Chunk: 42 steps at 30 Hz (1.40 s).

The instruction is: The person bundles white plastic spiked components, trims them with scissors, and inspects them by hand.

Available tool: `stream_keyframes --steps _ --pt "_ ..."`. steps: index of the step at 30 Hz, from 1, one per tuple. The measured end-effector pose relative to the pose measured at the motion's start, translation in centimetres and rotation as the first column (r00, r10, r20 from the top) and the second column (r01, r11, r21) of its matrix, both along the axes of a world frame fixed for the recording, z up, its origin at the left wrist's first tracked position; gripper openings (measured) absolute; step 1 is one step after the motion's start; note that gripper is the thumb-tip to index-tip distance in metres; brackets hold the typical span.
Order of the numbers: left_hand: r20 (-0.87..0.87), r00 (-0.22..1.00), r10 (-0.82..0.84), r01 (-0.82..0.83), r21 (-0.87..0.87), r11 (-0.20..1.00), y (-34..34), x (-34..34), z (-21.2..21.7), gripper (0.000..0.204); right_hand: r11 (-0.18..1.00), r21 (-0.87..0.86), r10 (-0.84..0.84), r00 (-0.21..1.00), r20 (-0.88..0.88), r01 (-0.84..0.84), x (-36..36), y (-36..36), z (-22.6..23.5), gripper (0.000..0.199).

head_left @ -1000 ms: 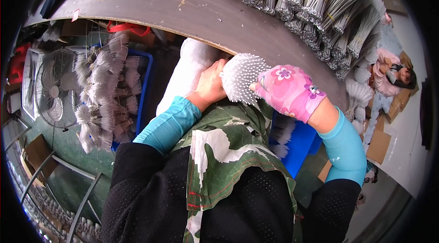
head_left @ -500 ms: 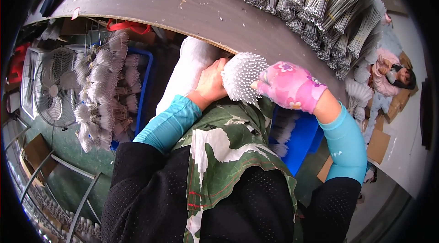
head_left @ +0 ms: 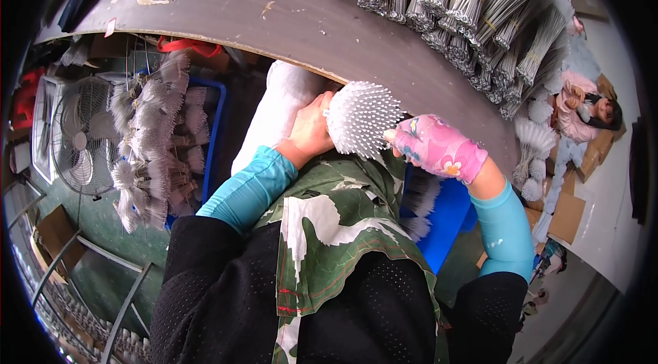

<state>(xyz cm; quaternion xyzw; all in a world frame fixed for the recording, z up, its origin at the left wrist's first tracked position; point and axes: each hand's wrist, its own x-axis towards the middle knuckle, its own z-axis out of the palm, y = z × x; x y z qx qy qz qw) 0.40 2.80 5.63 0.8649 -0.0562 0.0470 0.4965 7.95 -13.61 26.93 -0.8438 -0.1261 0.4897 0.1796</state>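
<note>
A bundle of thin white brushes (head_left: 363,119), its many pale tips fanned out into a dome, stands over my lap at the table's edge. My left hand (head_left: 312,123) is bare and wraps round the bundle from its left side, mostly hiding the lower part. On the right side, my right hand (head_left: 439,147), in a pink flowered glove that leaves the fingertips bare, has its thumb and fingers drawn together beside the outer tips. Whatever those fingers pinch is too small to make out. A camouflage apron (head_left: 336,240) covers my lap.
Banded bundles of looped wire stems (head_left: 459,1) are piled on the brown table (head_left: 226,1). A blue bin (head_left: 445,220) with white brushes sits below my right arm. Leftward are hanging brush bundles (head_left: 154,131) and a fan (head_left: 82,138). Another person (head_left: 579,107) is at far right.
My right hand has turned and shifted down a little beside the bundle, its forearm drawn inward. The left hand still grips the bundle, and the whole view has shifted slightly.
</note>
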Motion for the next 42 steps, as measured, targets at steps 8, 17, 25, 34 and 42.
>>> stream_keyframes --steps 8,17,25,34,42 --pt "0.064 0.989 -0.13 0.139 -0.149 0.979 0.8 0.0 -1.0 0.037 0.99 -0.036 -0.138 0.986 -0.091 0.135 0.5 0.5 1.6 0.045" --pt "0.078 0.987 -0.142 0.157 -0.244 0.957 0.6 0.2 -1.5 0.029 0.988 0.019 -0.15 0.988 -0.03 0.15 2.0 0.5 2.2 0.047" --pt "0.086 0.987 -0.133 0.151 -0.251 0.956 0.7 0.3 -1.5 0.028 0.997 0.008 -0.082 0.994 -0.069 0.082 1.9 1.8 2.5 0.047" --pt "0.102 0.984 -0.146 0.167 -0.245 0.955 0.8 0.2 -1.7 0.026 1.0 -0.012 -0.023 0.991 -0.135 0.022 0.5 2.3 1.9 0.041" --pt "0.041 0.99 -0.139 0.144 -0.173 0.974 0.8 0.1 -1.5 0.041 0.983 0.09 0.154 0.985 0.074 -0.16 -0.8 1.4 0.8 0.043"
